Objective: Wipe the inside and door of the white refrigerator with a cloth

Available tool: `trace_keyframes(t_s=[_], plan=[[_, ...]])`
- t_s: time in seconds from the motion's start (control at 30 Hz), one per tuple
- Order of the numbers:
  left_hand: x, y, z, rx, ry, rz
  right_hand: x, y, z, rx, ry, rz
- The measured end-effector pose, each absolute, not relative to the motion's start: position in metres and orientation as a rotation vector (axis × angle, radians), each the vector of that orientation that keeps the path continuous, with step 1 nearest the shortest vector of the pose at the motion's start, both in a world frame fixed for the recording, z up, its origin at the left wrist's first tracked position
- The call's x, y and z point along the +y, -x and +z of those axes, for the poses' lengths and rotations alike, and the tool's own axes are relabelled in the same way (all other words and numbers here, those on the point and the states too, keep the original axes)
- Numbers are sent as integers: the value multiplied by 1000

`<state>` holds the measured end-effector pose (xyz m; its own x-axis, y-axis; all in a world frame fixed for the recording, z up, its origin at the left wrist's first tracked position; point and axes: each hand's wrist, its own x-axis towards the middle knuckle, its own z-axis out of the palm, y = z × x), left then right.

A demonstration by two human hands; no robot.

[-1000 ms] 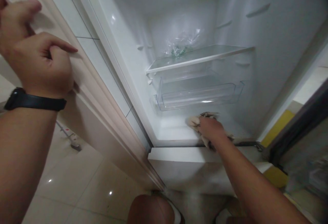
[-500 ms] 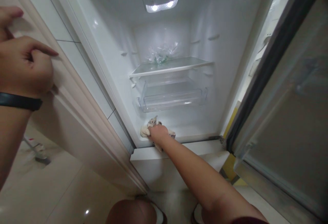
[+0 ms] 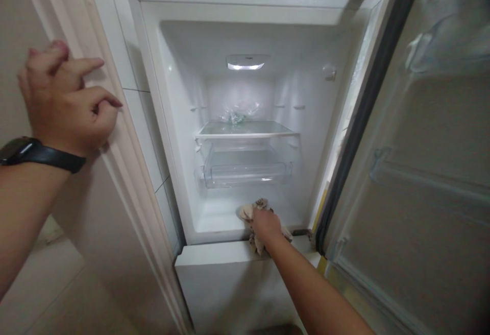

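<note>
My right hand (image 3: 267, 226) is closed on a crumpled beige cloth (image 3: 247, 212) with dark markings. It presses the cloth at the front lip of the fridge floor (image 3: 222, 215), right of the middle, and part of the cloth hangs over the edge. My left hand (image 3: 71, 102), with a dark watch on its wrist, rests against the pale door frame (image 3: 126, 136) at the left. Its fingers are spread and partly bent, with nothing held. The fridge (image 3: 164, 120) stands open with its inner light on.
Inside are a glass shelf (image 3: 248, 129) with a clear crumpled plastic bag (image 3: 236, 114) and a transparent drawer (image 3: 248, 174) beneath it. The open fridge door (image 3: 429, 136), with clear racks, fills the right side. A lower white front (image 3: 229, 284) juts out below.
My right hand has slid the cloth rightward along the front of the fridge floor. The view has tilted up, showing the fridge's top edge. My left hand stays on the door frame.
</note>
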<state>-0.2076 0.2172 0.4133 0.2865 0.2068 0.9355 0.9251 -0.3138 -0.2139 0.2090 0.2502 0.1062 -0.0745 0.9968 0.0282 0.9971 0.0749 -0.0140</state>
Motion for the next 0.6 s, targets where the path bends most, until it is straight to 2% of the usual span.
trace_keyframes(t_s=[0.17, 0.4, 0.6], plan=[[211, 197, 415, -905, 1625, -1080, 237, -229, 117, -2289, 2190, -144], [209, 193, 414, -919, 1592, -1089, 214, -222, 143, -2669, 2033, -218], [203, 187, 414, -997, 1642, -1095, 192, -224, 215, -2707, 1995, -484]])
